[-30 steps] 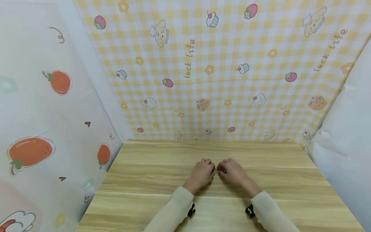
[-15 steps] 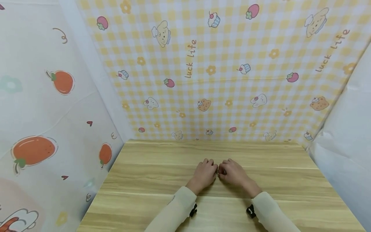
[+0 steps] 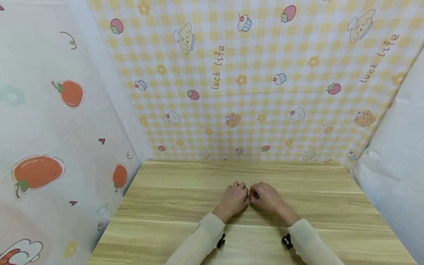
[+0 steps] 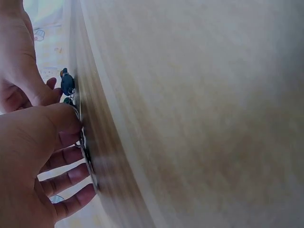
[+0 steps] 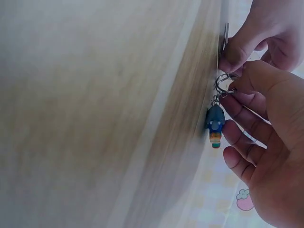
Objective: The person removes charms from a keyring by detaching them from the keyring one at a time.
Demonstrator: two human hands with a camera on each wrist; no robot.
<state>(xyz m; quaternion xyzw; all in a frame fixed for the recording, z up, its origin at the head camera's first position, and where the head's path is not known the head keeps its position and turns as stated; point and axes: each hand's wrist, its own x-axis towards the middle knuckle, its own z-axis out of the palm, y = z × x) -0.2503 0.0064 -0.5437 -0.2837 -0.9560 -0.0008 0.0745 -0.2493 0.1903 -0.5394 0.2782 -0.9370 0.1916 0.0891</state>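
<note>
Key ring is being pinched by right hand, blue charm sitting alongside, left hand pinching metal piece opposite

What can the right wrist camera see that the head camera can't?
Only the right wrist view clearly shows the small blue charm linked to the round metal ring. Only the head view shows the cream fabric sleeves and the orange fruit prints on the white wall. Both show the left hand, right hand, pale wooden table and yellow checked backdrop.
</note>
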